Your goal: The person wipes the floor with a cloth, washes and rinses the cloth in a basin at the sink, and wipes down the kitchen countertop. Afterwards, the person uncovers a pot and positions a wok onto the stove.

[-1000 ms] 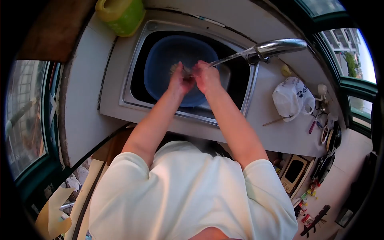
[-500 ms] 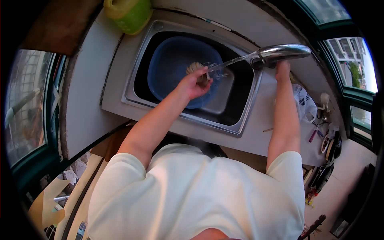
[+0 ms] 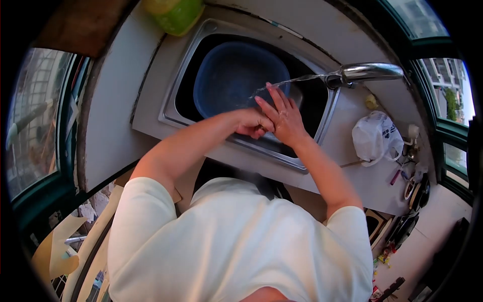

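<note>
My left hand [image 3: 253, 123] is closed in a fist over the near edge of the sink, its knuckles against my right hand. Whatever may be inside the fist is hidden. Wet and open, my right hand [image 3: 287, 120] has its fingers stretched toward the stream of water [image 3: 307, 77]. That stream runs from the chrome faucet [image 3: 370, 72] across the fingertips into the blue basin [image 3: 214, 103]. The basin sits inside the steel sink [image 3: 171, 108], just beyond both hands.
A white plastic bag [image 3: 376, 136] stands on the counter [image 3: 329, 176] at the right, with a small yellowish thing [image 3: 371, 101] behind it. A green container [image 3: 178, 16] is at the far left corner. Tools and utensils [image 3: 410, 173] cluster at the right end.
My right hand has come from behind the faucet to my left hand. My left hand has drawn nearer, and the pale ribbed thing it held is no longer visible. Water still runs.
</note>
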Demonstrator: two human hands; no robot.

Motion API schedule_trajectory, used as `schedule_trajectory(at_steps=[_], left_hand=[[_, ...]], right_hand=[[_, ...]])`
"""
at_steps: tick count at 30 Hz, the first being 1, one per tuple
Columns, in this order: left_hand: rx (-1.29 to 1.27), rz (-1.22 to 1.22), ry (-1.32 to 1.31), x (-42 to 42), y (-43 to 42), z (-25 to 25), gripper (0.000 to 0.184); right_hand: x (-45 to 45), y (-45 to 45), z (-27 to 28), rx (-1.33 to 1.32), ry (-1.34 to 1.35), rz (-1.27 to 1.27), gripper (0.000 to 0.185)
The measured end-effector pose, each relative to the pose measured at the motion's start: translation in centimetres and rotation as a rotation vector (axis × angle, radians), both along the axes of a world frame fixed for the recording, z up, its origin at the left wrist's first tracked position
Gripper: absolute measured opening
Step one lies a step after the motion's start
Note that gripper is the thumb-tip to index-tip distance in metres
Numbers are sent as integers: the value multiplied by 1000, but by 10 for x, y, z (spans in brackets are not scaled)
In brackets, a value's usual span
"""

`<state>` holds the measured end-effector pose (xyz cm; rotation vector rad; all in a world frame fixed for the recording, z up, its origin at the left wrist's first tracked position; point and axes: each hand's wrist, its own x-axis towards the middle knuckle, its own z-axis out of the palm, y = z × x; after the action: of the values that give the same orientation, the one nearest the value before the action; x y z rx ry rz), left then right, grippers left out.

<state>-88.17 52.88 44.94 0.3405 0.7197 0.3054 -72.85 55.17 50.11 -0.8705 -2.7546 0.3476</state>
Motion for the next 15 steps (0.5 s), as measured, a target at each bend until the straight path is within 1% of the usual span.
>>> schedule_trajectory(at_steps=[1, 4, 5, 8, 11, 14, 15], left_hand=[[51, -34, 102, -3, 3, 11, 17], [363, -233, 348, -9, 11, 11, 16], [322, -270, 334, -11, 11, 13, 16], [407, -379, 413, -20, 13, 21, 17], [851, -229, 643, -18, 4, -13, 20], [1053, -500, 925, -27, 16, 14, 24], [1040, -490, 1028, -27, 17, 15, 23]], right_hand=[[-4, 2, -3, -21, -18, 3, 55], [-12, 6, -4, -79, -87, 54, 50], [-17, 9, -3, -99, -90, 71, 38], [-29, 17, 0, -261, -203, 118, 27], [-41, 14, 2, -225, -344, 35, 22], [-53, 16, 0, -265, -474, -65, 24], [-54, 17, -2, -279, -460, -103, 24]])
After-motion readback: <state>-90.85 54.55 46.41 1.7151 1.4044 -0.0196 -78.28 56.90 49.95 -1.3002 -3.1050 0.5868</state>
